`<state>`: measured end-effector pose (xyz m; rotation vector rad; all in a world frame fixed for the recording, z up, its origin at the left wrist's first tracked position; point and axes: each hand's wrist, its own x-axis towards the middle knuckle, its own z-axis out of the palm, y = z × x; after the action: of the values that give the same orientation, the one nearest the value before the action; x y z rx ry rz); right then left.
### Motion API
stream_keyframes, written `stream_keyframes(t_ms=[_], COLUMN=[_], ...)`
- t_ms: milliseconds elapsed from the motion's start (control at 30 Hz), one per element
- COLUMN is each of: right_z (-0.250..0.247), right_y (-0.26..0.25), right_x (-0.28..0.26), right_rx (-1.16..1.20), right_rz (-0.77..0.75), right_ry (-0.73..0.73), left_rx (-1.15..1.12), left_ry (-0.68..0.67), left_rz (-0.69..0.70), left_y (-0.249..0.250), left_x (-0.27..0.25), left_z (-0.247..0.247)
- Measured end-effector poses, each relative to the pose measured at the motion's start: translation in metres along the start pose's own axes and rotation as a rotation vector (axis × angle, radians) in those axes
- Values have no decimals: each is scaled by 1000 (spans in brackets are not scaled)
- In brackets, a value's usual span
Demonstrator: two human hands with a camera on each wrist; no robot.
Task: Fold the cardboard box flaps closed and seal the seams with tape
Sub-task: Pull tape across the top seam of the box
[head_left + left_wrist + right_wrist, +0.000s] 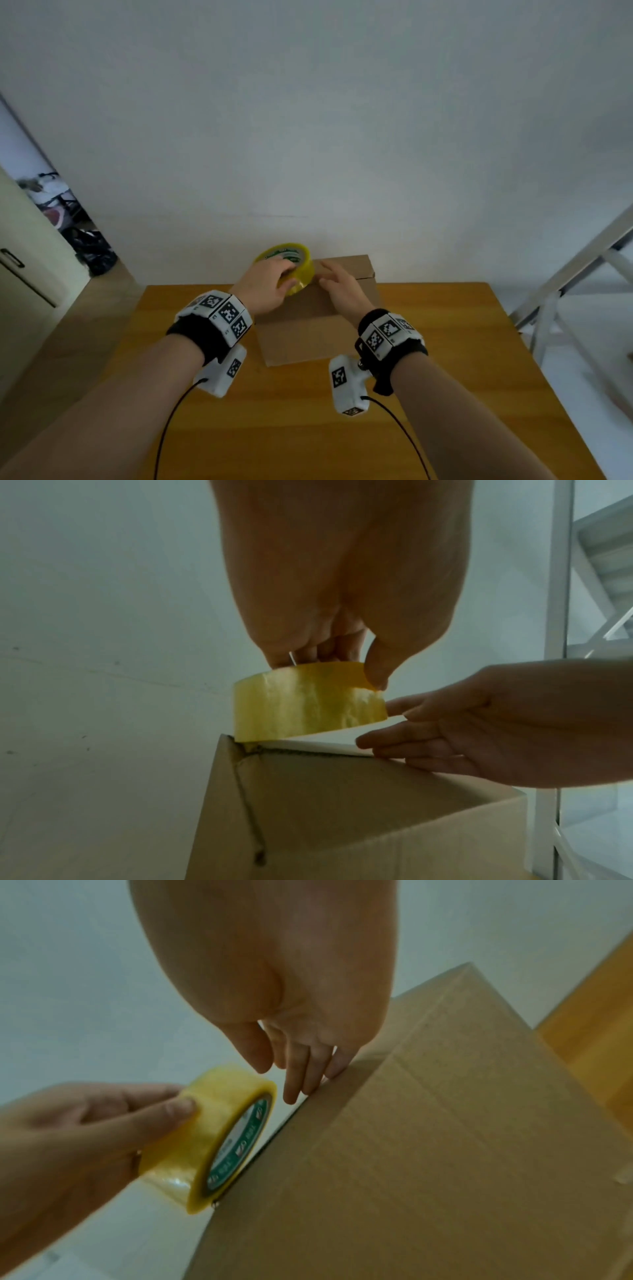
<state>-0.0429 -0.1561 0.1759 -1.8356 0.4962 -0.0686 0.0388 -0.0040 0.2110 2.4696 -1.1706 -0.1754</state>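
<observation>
A brown cardboard box (308,329) stands on the wooden table with its top flaps folded down. My left hand (265,286) grips a roll of yellowish clear tape (291,265) and holds it against the box's far left top edge. The roll (304,707) touches the box corner (236,741) in the left wrist view. My right hand (340,286) lies on the top flap with straight fingers (301,1077) pressing its edge right beside the roll (212,1139). The box (428,1137) fills the right wrist view.
The wooden table (342,428) runs up to a white wall (308,137) just behind the box. A white metal frame (565,291) stands at the right of the table. A doorway with clutter (68,222) opens at the left.
</observation>
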Motion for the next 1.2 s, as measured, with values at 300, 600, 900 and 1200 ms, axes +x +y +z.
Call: stream_keyframes(t_ms=[300,600,900,1200], right_z=[-1,5,0,6], right_y=[4,8,-2,-5], right_x=[-1,12,13,8], right_rx=[156,216,287,-54], right_rz=[-51,24,61,83], right_ry=[179,326,244,354], left_rx=[51,22,15,-18], left_ry=[-37,-10,130,107], left_rz=[4,31,73,73], left_y=[6,7,10,12], left_x=[6,5,0,0], left_z=[7,9,19,23])
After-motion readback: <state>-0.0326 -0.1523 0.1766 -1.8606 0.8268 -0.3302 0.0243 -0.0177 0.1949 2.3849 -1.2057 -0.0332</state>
